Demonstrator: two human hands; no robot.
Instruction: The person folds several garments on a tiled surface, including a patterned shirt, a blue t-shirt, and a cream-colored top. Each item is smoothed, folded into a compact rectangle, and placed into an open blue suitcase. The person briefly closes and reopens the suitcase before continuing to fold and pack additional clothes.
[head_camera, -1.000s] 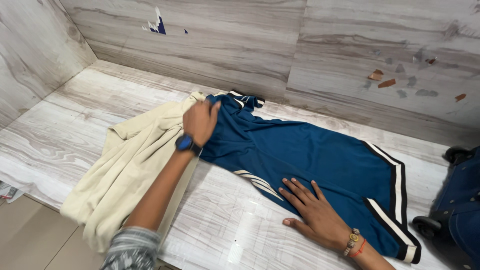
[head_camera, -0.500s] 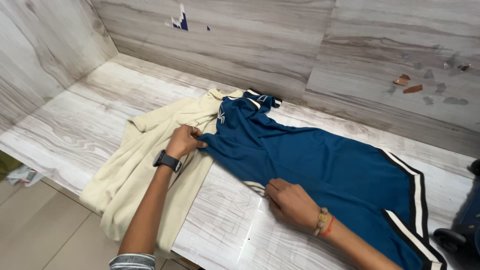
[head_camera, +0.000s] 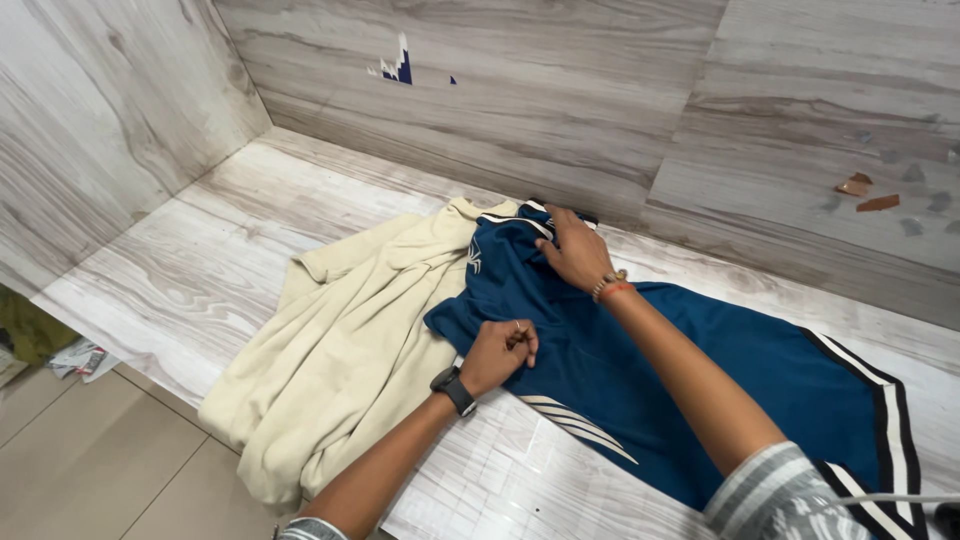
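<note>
- We are partway through folding the blue shirt (head_camera: 640, 370), which lies spread on the wood-grain ledge (head_camera: 230, 250), overlapping a cream garment (head_camera: 350, 350).
- Our left hand (head_camera: 500, 352) is closed, pinching its sleeve edge; our right hand (head_camera: 575, 250) presses open-fingered on the collar.
- We judge the next move needs the sleeve drawn inward while the collar is pinned.
- No packages show; a torn blue-and-white sticker (head_camera: 400, 68) clings to the back wall.

Soft, even indoor light falls from above, bright enough throughout. A faint sheen lies on the pale bench (head_camera: 250, 230), without hard glare. Shadows are weak and close under the arms. Focus is sharp; lines bend slightly towards the edges.
</note>
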